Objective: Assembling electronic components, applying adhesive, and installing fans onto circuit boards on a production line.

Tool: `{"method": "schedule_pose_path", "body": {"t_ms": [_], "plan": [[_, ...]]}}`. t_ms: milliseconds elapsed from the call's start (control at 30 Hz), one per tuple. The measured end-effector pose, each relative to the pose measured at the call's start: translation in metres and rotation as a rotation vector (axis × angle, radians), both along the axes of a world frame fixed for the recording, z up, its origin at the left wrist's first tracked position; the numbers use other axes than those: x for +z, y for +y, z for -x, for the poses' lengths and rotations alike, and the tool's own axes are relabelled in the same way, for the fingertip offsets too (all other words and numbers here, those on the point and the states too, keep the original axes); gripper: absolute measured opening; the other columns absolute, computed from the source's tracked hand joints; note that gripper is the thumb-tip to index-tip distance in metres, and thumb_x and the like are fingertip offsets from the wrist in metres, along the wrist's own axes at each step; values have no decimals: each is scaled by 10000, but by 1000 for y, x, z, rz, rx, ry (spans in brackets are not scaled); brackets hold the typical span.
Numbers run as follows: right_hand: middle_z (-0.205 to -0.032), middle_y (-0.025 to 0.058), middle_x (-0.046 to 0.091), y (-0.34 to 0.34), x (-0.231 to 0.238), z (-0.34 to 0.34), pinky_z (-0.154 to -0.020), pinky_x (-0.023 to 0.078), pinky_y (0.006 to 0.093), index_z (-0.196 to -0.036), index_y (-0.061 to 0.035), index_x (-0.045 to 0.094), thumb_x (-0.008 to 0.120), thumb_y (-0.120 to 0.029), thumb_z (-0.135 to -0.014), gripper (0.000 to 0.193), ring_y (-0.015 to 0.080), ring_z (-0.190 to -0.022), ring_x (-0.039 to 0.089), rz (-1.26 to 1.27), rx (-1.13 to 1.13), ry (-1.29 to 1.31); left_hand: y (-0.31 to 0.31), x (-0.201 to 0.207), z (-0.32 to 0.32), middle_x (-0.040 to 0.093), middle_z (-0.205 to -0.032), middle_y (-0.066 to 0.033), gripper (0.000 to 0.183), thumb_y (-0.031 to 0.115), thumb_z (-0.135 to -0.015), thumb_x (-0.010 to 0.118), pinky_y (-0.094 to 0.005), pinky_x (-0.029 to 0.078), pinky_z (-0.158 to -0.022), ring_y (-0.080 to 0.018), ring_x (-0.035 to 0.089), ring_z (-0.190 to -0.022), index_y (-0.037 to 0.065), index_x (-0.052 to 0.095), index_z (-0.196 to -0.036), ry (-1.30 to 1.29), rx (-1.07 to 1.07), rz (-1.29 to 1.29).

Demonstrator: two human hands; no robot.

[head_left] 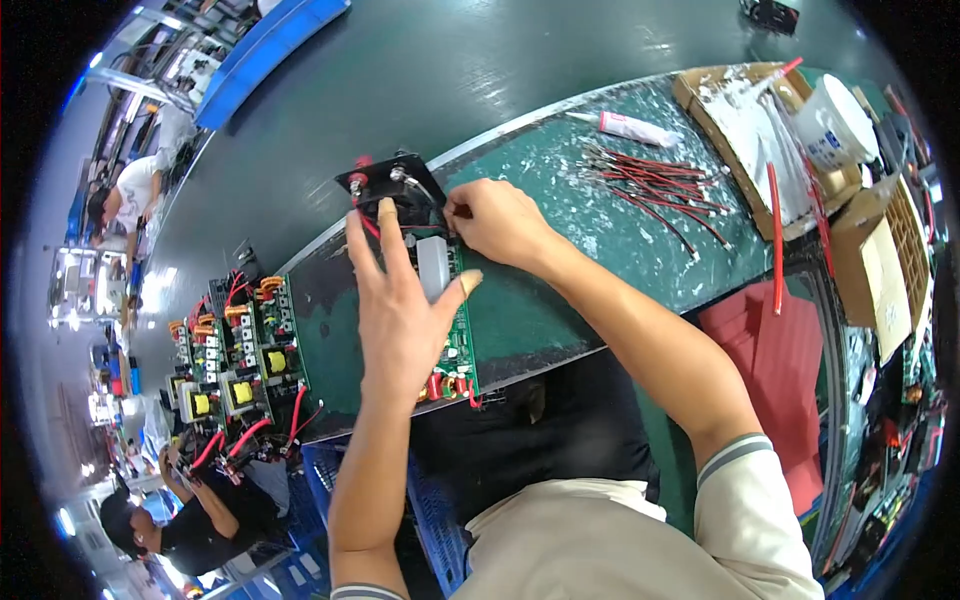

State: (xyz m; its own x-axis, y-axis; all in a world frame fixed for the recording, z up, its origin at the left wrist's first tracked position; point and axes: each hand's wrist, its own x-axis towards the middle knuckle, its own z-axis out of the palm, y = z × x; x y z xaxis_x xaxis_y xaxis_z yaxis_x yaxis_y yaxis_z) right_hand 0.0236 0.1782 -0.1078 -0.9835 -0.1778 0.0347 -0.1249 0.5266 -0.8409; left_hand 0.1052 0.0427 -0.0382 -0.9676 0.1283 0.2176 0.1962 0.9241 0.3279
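Circuit board [463,345] lies on the bench [525,310] at the wearer's eleven o'clock, left hand [400,315] spread over it, right hand [497,222] curled beside the black panel [425,178] at the board's twelve-o'clock end, whether gripping anything I cannot tell.

A green-topped workbench [545,325], smeared with white, carries a loose bundle of red-and-black wires [665,185]. Just beyond that bundle lies a nozzled sealant tube [640,129]; right of it sits an open cardboard box [712,143]; left of it, nearer the person, a populated green circuit board [461,345].
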Motion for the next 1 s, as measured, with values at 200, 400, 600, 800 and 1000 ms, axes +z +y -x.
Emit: {"method": "schedule_pose_path", "body": {"t_ms": [200, 400, 600, 800, 1000], "plan": [[-858, 140, 719, 4, -4, 3, -760, 531, 392, -901, -29, 705, 622, -116, -798, 159, 316, -835, 692, 15, 23, -6, 7, -8, 0, 312, -1438, -269, 936, 239, -786, 784, -498, 546, -830, -463, 598, -1079, 93, 218, -1517, -55, 127, -17], [-879, 188, 702, 5, -3, 1, -772, 533, 456, -876, -70, 727, 604, -136, -783, 167, 393, -870, 671, 34, 49, -4, 9, -3, -1, 546, -1282, -251, 894, 190, -771, 760, -496, 509, -900, -449, 603, -1089, 87, 269, -1510, -99, 113, -38], [-758, 134, 692, 15, 15, -43, -686, 515, 335, -855, 35, 674, 631, -65, -824, 113, 165, -712, 653, 240, 89, -39, -5, 32, -28, 561, -1309, -234, 912, 169, -739, 773, -458, 489, -942, -411, 579, -1164, 80, 291, -1508, -81, -49, -4], [-767, 83, 693, 2, 18, -110, -674, 510, 293, -885, 46, 677, 648, -81, -850, 135, 123, -720, 636, 456, -192, -17, -32, 76, -3, 506, -1397, -233, 945, 125, -719, 754, -434, 425, -1045, -417, 509, -1255, 111, 267, -1528, -330, -440, 55], [-874, 174, 660, -9, -2, -130, -733, 517, 436, -894, -22, 685, 613, -133, -870, 134, 382, -814, 653, 297, -491, 66, -34, 30, 18, 410, -1480, -188, 906, 91, -743, 753, -435, 360, -1114, -388, 411, -1351, 121, 290, -1521, -497, -644, -95]]}}
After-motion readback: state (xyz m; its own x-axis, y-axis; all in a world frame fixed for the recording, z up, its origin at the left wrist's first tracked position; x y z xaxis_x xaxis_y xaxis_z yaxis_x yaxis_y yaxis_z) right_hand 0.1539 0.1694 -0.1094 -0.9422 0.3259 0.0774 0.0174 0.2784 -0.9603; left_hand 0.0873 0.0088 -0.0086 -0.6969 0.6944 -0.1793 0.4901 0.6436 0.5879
